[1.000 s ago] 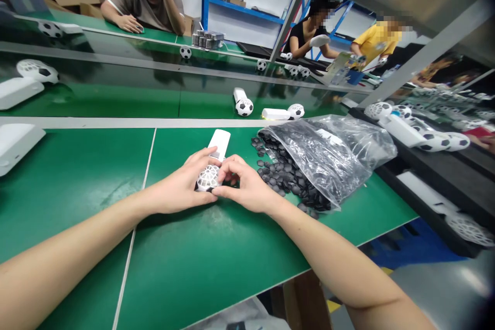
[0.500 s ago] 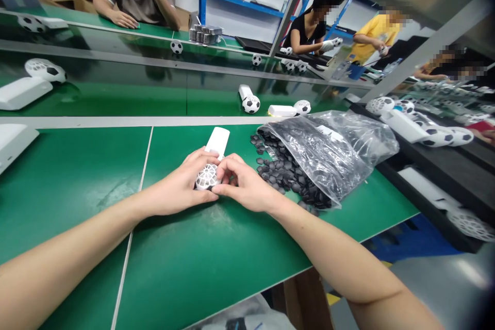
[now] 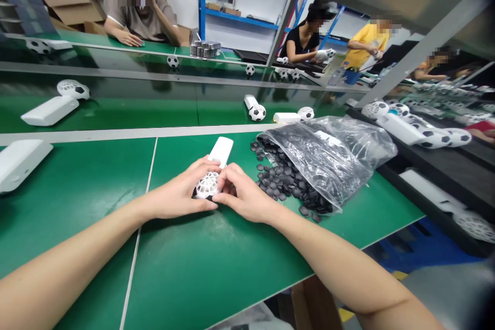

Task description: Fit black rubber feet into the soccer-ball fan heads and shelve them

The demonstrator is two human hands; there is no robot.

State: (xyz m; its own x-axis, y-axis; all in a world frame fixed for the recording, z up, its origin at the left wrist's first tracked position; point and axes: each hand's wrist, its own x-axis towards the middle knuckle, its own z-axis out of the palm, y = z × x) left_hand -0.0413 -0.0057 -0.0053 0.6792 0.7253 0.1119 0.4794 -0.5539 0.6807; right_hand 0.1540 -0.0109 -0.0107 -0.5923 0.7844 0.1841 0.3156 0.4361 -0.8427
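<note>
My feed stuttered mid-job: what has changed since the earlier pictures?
On the near belt, the white units have moved right; on the far belt, the small patterned balls have moved left. No visible grip was gained or lost: the left hand and right hand remain at the white lattice ball. The bag and black pieces stayed put.

Two bare hands, a left hand [image 3: 176,197] and a right hand [image 3: 245,195], are at one white lattice ball [image 3: 209,184]. The near green bench has two white oblong plastic bodies [image 3: 221,151] and one clear plastic bag [image 3: 328,157], plus small black polygonal pieces [image 3: 276,178] too many and overlapping to count. The green strip beyond holds three white plastic bodies with black-and-white balls [image 3: 257,112]. Two lone football-patterned balls [image 3: 172,62] sit farther back. Crowded ball-and-body units [image 3: 435,137] at right defy exact counting. At least four other people [image 3: 143,20] are visible.
</note>
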